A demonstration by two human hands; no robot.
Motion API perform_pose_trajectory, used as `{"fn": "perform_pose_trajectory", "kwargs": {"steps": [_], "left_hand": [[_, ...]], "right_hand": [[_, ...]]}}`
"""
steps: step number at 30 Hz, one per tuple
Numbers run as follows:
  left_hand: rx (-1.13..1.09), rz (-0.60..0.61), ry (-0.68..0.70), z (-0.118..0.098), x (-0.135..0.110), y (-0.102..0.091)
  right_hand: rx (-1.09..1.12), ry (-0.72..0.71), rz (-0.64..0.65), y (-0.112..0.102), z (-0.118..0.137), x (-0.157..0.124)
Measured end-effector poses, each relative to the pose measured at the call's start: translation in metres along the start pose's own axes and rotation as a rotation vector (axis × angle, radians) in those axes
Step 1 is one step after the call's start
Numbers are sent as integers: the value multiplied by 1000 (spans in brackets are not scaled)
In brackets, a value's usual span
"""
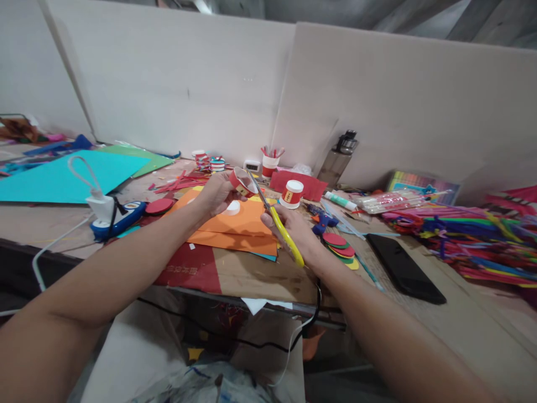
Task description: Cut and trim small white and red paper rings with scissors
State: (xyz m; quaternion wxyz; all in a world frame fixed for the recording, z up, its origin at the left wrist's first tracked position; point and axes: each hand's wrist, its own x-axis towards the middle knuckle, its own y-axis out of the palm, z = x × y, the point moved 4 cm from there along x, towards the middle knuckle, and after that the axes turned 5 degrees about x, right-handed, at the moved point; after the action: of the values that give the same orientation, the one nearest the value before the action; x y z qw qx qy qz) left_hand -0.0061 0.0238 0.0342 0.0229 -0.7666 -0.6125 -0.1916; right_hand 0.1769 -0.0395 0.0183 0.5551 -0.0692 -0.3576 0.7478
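My left hand (218, 194) is closed on a small red paper cup (240, 182) with a gold label, held tilted above the orange paper sheets (243, 226). My right hand (289, 229) grips yellow-handled scissors (279, 224); their blades reach up to the cup's rim. A white lid (232, 208) lies on the orange paper under my left hand. A red and white paper cup (291, 193) stands just behind the scissors.
A black phone (405, 268) lies at right beside heaped coloured pipe cleaners (474, 235). Stacked paper circles (340, 250), a blue glue gun (321, 221), a glue stick (339, 200), a metal bottle (339, 158), another blue glue gun (119, 219) and turquoise paper (62, 176) surround the work.
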Motion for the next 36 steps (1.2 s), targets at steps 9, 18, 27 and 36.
{"fn": "perform_pose_trajectory", "kwargs": {"steps": [9, 18, 27, 36], "left_hand": [[-20, -39, -20, -6, -4, 3], [-55, -66, -40, -5, -2, 1], [-2, -94, 91, -3, 2, -8], [11, -53, 51, -1, 0, -5]], "right_hand": [[-35, 9, -8, -2, 7, -1], [11, 10, -14, 1, 2, 0], [-7, -21, -17, 0, 5, -1], [-63, -13, -15, -1, 5, -2]]}}
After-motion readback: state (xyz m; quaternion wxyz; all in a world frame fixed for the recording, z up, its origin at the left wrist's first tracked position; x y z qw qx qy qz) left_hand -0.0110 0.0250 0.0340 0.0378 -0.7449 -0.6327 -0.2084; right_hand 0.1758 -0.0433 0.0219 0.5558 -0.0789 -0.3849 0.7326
